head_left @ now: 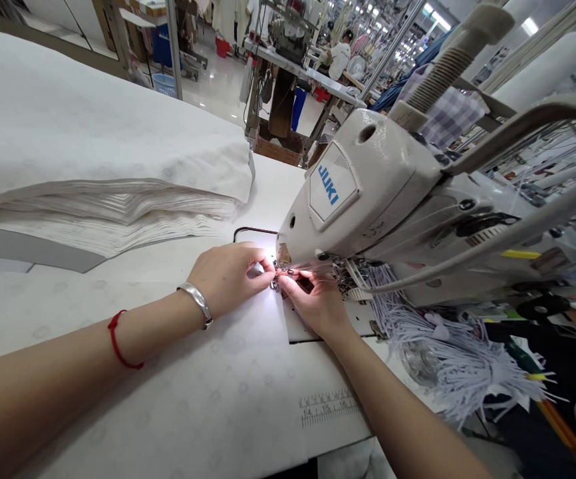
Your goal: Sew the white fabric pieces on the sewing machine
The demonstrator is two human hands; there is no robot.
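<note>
Cloth (pixel 208 399) flat on the desk (pixel 335 438), right edge just beside the foot (pixel 273 284) of the machine (pixel 368 173), presumably for easy reach of the needle area. Left hand (pixel 231 276) over the cloth, thumb and forefinger curled together at the foot; right hand (pixel 320 303) opposite, thumb and fingertips bunched close to the same spot. Cannot tell whether pinching a thread or merely meeting: too small to make out. Hands seemingly placed on both sides for steadiness and fine control, with bright light (pixel 267 249) there, likely for seeing small parts. Farther left, a stack (pixel 93 126) of white sheets on a grey board (pixel 28 246), probably for leaving room in front. Beyond the right hand, a bundle of strips (pixel 467 372), perhaps for ready reach. Ruler marks (pixel 328 409) on the desk, probably for quick measuring.
</note>
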